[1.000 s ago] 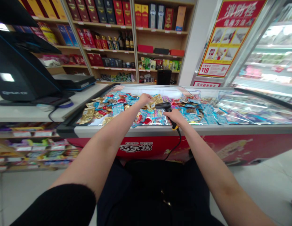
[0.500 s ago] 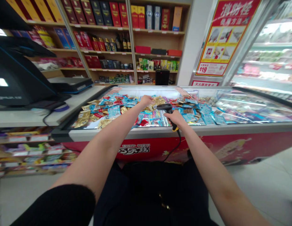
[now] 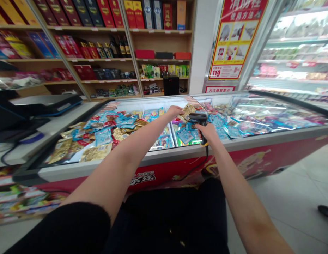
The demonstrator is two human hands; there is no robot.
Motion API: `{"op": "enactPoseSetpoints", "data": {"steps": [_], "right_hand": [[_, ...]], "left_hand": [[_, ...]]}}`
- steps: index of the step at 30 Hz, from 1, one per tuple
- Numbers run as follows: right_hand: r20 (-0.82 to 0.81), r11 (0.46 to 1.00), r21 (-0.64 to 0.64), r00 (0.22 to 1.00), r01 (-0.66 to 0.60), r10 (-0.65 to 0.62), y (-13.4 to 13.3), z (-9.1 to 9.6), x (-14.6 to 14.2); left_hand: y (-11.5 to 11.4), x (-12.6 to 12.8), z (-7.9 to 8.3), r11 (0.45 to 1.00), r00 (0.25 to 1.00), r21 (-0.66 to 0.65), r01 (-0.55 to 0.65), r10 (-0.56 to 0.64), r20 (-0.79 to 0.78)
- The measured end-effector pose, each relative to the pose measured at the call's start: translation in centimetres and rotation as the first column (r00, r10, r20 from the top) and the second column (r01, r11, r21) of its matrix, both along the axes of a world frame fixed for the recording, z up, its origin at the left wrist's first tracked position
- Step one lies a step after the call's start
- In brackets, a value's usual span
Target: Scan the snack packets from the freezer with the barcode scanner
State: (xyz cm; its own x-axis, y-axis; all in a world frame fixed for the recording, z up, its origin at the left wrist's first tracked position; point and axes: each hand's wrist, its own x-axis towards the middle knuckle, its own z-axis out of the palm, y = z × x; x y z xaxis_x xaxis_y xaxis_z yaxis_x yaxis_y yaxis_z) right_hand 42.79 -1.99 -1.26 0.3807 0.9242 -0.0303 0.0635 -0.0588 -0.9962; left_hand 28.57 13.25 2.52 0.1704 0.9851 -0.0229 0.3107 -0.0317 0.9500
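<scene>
My right hand is closed round the grip of a black barcode scanner, whose cord hangs down in front of the freezer. Just left of the scanner's head, my left hand pinches a gold snack packet by its near edge, above the freezer lid. Blue packets lie on the glass below the scanner. Another heap of blue, red and gold packets spreads over the left part of the lid.
The chest freezer stands right in front of me. At the left is a counter with a weighing scale. Shelves of boxed bottles stand behind. A lit display fridge is at the right.
My view has turned and shifted right. Both hands have moved right along the freezer, and the gold packet is now lifted beside the scanner's head.
</scene>
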Motion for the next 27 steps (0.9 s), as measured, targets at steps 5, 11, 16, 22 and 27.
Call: {"op": "enactPoseSetpoints", "data": {"steps": [5,11,16,22,27], "right_hand": [[-0.067,0.991,0.019,0.989,0.134,-0.132,-0.4,-0.1,4.5],[-0.112,0.976,0.026,0.970,0.218,-0.214,-0.7,-0.8,7.1],[-0.129,0.976,-0.008,0.968,0.217,-0.216,-1.0,-1.1,6.9],[-0.118,0.987,0.004,0.981,0.158,-0.157,-0.8,-0.9,5.6],[-0.082,0.995,0.008,0.992,0.095,-0.094,-0.3,-0.2,2.3]], "left_hand": [[0.8,6.1,0.5,0.997,0.999,0.063,0.045,-0.044,-0.025],[1.6,10.8,-0.5,0.958,0.968,0.278,0.076,-0.004,-0.252],[1.5,10.0,-1.2,0.935,0.951,0.343,0.087,0.025,-0.309],[1.4,4.7,-0.7,0.939,0.913,0.344,-0.008,0.147,-0.380],[1.8,-1.2,-1.3,0.935,0.847,0.354,-0.021,0.204,-0.490]]}}
